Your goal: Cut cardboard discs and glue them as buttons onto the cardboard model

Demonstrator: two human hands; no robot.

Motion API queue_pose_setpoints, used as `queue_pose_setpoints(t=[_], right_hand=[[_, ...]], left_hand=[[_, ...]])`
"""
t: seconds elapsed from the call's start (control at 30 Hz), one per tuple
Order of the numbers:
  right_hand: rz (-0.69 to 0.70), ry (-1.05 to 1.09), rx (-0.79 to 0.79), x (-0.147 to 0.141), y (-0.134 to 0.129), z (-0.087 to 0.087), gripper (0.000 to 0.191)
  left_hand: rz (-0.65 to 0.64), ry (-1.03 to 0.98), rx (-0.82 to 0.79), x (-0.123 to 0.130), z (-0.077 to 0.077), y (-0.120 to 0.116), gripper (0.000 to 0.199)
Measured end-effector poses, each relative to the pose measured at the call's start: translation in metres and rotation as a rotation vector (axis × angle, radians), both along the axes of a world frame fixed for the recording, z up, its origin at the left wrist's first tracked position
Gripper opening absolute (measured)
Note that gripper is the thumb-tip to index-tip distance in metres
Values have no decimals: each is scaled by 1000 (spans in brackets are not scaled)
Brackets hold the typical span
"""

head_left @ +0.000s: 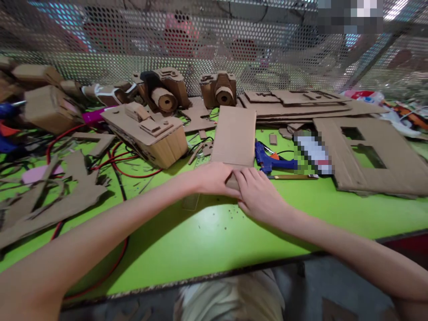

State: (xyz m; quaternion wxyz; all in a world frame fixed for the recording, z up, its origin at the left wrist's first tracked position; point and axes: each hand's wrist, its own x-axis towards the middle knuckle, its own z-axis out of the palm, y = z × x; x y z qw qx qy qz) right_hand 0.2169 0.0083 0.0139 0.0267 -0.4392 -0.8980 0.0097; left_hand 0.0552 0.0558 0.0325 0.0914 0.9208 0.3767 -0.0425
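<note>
A flat cardboard piece [234, 136] lies lengthwise on the green table, its near end bent at a crease. My left hand [216, 178] is closed on that near end from the left, fingers pressed together. From the right, my right hand [259, 189] grips the same end, its fingers curled over the edge and touching the left hand. Part of the cardboard's near end is hidden under both hands. A clear ruler [191, 201] sticks out beneath my left hand. Just right of the cardboard lies a blue glue gun [272, 160], with a cutter knife [294, 177] below it.
Cardboard camera models [219, 89] stand at the back, before a perforated metal screen [214, 44]. A cardboard box body [167, 147] sits left of centre. Scraps [73, 191] and red-black cables [125, 245] cover the left. At right lies a sheet with cut-outs [401, 156].
</note>
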Motion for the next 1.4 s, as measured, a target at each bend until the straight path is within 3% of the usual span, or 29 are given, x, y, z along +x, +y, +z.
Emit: queue_pose_setpoints(t=[0.13, 0.23, 0.33, 0.47, 0.57, 0.7, 0.8, 1.0, 1.2, 1.4], right_hand=[[-24, 32, -6, -4, 14, -2, 23], [-49, 76, -49, -1, 25, 4, 32], [-35, 92, -98, 5, 34, 13, 41], [-1, 68, -41, 5, 32, 20, 35], [-52, 24, 73, 2, 20, 17, 26], [-102, 14, 175, 1, 16, 11, 31], [-76, 46, 179, 4, 23, 16, 23], [-46, 106, 176, 7, 35, 34, 28], [-160, 114, 473, 6, 24, 35, 28], [-138, 105, 458, 12, 20, 37, 18]], left_hand=[[14, 37, 149, -2, 2, -15, 37], [108, 75, 318, -4, -2, -30, 16], [158, 89, 400, -4, -10, -33, 22], [126, 87, 389, -2, -13, -20, 16], [98, 78, 373, 3, -8, -11, 23], [71, 58, 418, 5, -1, -10, 22], [80, 35, 554, 4, 3, -16, 16], [83, 22, 817, -1, 21, -21, 37], [9, 1, 987, 5, 45, -23, 41], [-96, 8, 1085, 10, 46, -24, 40]])
